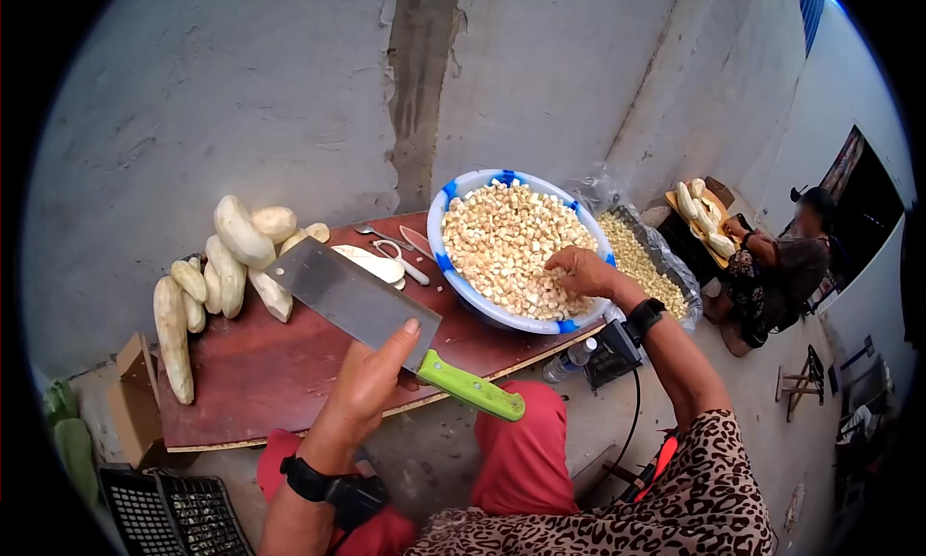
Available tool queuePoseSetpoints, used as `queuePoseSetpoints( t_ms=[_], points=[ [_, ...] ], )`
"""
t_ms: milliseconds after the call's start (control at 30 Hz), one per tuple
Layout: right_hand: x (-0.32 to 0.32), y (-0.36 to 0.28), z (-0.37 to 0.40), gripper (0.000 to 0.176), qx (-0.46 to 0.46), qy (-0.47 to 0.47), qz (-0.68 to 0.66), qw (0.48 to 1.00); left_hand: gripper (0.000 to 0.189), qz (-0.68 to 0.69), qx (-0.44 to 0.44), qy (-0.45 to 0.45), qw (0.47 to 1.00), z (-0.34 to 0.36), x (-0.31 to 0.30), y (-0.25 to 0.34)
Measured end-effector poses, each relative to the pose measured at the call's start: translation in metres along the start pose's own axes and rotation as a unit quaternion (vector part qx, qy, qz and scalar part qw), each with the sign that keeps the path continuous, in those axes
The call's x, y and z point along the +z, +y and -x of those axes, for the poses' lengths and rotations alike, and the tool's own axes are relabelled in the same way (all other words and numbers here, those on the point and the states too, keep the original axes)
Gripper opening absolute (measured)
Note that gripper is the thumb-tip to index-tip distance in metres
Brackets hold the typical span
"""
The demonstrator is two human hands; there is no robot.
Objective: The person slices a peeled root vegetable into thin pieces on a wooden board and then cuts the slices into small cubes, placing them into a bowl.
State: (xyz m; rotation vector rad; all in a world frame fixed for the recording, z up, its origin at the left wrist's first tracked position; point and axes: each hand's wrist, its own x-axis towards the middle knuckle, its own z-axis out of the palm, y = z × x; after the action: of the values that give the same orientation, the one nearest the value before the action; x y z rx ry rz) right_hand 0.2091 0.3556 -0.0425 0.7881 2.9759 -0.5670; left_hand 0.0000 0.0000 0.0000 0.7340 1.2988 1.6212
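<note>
My left hand grips a cleaver, thumb on the blade beside the handle. Its broad steel blade points up and left over the board, and the lime-green handle sticks out to the right. My right hand is over a white-and-blue basin, fingers partly spread and touching the small pale cubes heaped inside. A cut pale root piece lies behind the blade. Near it are a peeler with a white handle and a knife with a reddish blade.
Several peeled roots are piled on the left of the reddish board. A lined container of cubes stands right of the basin. A bottle is below the board edge. Another person sits at the right by more roots.
</note>
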Motion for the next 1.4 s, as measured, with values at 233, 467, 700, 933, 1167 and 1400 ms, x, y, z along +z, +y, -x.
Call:
queuePoseSetpoints(
  t_ms=[233,467,700,933,1167,1400],
  points=[
    [0.005,0.006,0.005,0.051,0.108,0.012,0.098,0.989,0.024,-0.007,-0.011,-0.004,1.0,0.003,0.001,0.001],
    [-0.006,-0.011,-0.005,0.051,0.158,0.045,0.157,0.974,0.023,-0.009,0.007,-0.013,1.0,-0.005,0.002,-0.001],
    [-0.009,0.0,0.006,0.018,0.101,0.206,0.013,0.973,0.024,-0.007,-0.006,0.02,1.0,-0.002,0.005,0.004],
    [-0.033,-0.036,0.014,0.013,0.036,0.352,-0.108,0.929,0.027,-0.023,0.051,0.022,0.998,-0.001,0.004,0.008],
    [-0.02,-0.083,0.009,0.014,-0.066,0.382,0.025,0.921,0.034,-0.117,0.12,0.05,0.985,0.002,-0.016,0.019],
    [0.086,-0.178,-0.015,0.024,-0.188,0.156,0.003,0.97,0.03,-0.095,0.181,0.158,0.966,0.007,-0.041,0.026]
  ],
)
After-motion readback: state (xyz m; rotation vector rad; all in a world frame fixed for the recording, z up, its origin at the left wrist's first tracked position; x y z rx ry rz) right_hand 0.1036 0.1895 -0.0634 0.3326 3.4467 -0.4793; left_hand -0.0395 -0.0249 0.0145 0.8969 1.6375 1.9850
